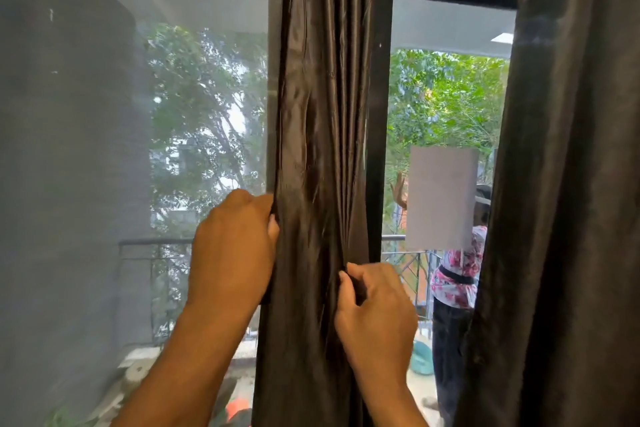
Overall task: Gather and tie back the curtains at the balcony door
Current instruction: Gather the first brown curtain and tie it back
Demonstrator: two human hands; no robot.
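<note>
Head view — left hand (232, 246) & right hand (375, 315) both gripping bunched dark curtain (322, 114) — no legible writing.

1. Two bare hands and forearms rise from the bottom edge of the view, one at centre left, one at centre right.
2. The left hand (235, 246) wears no ring, watch or glove.
3. The right hand (375, 314) is equally unadorned, with short, plain fingernails.
4. Both forearms are uncovered as far as the frame shows; no sleeve is visible.
</note>
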